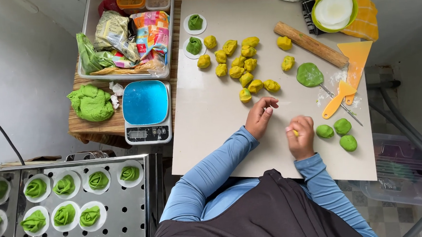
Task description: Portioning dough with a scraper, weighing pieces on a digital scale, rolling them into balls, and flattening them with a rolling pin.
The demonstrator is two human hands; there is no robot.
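Curled into a loose fist, the right hand (301, 136) pinches a yellow dough piece (295, 133), mostly hidden between its fingers, on the pale board (211, 128). Just left, the left hand (260, 116) rests knuckles-up, fingers bent, empty, near the yellow dough balls (243, 63).

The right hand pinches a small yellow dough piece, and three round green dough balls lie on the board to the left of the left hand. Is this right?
Not quite. In the head view the three round green dough balls lie beside the right hand, on its outer side, not left of the left hand. The small yellow dough piece is correct.
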